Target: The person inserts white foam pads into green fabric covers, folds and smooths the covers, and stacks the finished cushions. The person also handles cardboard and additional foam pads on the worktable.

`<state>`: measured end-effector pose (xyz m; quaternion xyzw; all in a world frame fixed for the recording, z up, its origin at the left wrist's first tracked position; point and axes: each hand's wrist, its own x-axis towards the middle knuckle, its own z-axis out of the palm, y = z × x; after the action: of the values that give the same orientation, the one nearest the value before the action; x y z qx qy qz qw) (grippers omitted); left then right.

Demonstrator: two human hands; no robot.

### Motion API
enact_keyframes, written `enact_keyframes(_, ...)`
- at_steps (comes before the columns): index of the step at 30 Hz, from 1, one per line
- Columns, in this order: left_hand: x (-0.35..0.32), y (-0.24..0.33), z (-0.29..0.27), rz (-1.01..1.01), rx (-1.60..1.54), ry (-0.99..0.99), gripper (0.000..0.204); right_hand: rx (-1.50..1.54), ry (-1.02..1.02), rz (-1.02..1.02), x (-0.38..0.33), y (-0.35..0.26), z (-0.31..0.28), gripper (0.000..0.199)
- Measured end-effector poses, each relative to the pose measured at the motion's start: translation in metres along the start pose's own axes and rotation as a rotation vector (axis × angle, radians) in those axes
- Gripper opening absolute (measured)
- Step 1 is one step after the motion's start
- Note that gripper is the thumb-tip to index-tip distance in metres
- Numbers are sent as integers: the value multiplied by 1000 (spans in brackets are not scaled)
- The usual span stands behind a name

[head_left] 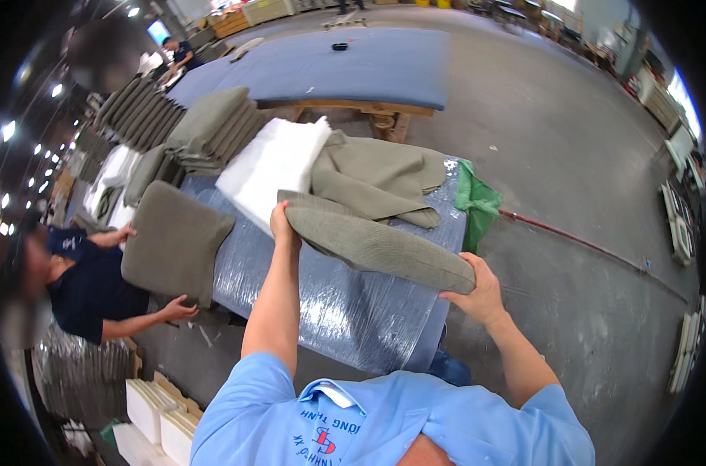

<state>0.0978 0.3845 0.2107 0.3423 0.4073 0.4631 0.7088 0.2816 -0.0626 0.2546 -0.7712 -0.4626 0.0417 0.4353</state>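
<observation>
A worker's left grip (284,225) and right grip (477,291) are each clamped on an end of a grey-green cushion cover (376,245), stretched between them above a plastic-wrapped table (345,311). Just beyond the left grip lies white foam padding (271,167). Left of it, a co-worker in navy holds a filled cushion (174,241).

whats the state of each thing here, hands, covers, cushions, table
left hand: gripping one end of the grey-green cover
right hand: gripping its other end
grey-green cover: lifted, stretched flat
white filling: lying bare
loose cover: crumpled, empty
stuffed cushion: held by a co-worker
table: plastic-wrapped
</observation>
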Motion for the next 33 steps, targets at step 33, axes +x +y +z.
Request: enact_keyframes(33, -299, -66, -116, -181, -512, 376, 62, 636, -1431, 52, 27, -146, 189, 79)
